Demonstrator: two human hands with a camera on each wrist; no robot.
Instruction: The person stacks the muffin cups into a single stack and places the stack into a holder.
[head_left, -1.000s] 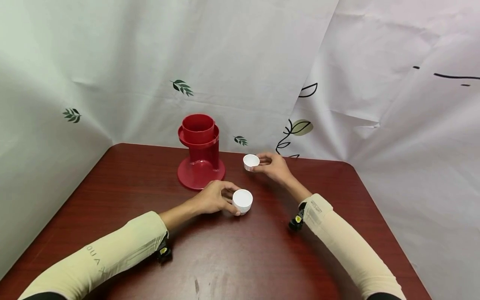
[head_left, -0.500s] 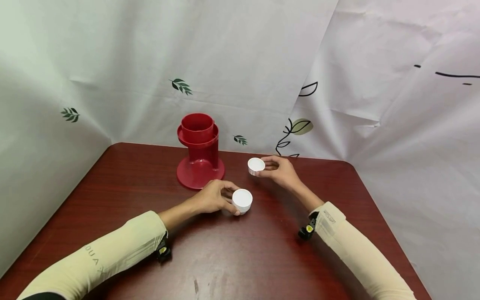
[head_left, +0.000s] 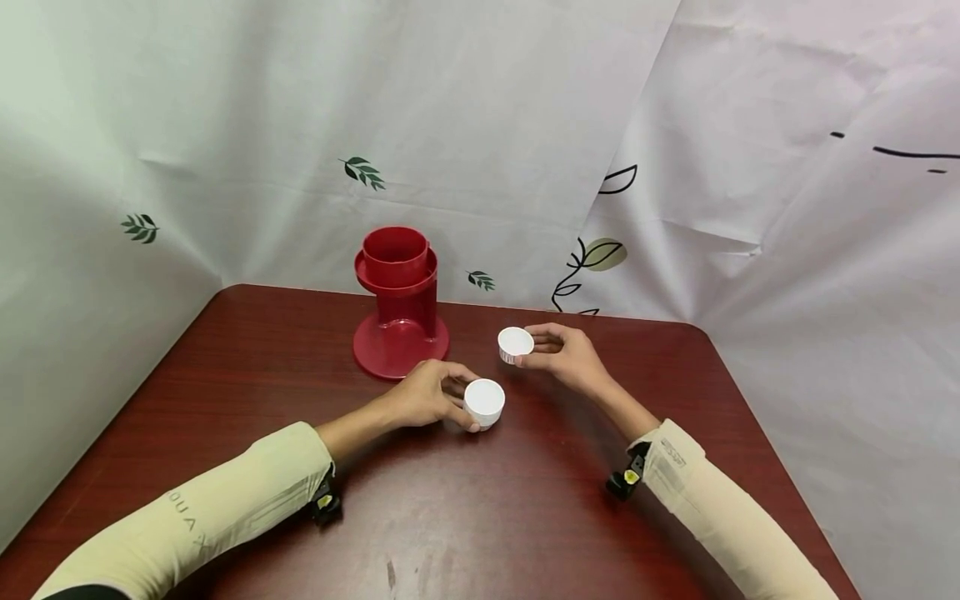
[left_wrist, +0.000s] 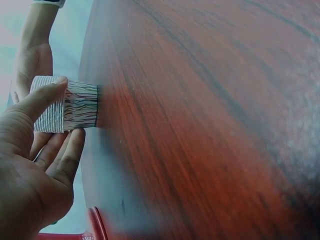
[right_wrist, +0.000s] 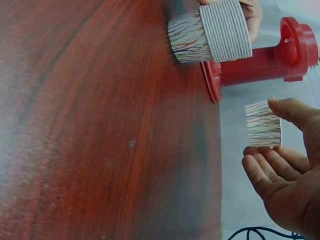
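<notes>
A stack of nested paper cups (head_left: 483,402) stands upright on the table, white inside, with wavy coloured lines on the lowest cup (left_wrist: 82,105). My left hand (head_left: 426,396) grips the stack from its left side, thumb in front. Beyond the stack and slightly to the right, a single paper cup (head_left: 515,342) is held upright by my right hand (head_left: 568,358). The right wrist view shows this cup (right_wrist: 263,125) pinched between thumb and fingers, raised off the table and apart from the stack. In the left wrist view the stack hides the single cup.
A red plastic holder (head_left: 397,283) with a round base and a ringed top stands at the back, left of the hands. The brown wooden table (head_left: 510,517) ends at a white patterned sheet (head_left: 487,125) behind it and along the sides.
My right hand has come nearer to me and slightly right with the single cup, which now sits closer to the stack in view. The left hand and the stack have stayed put.
</notes>
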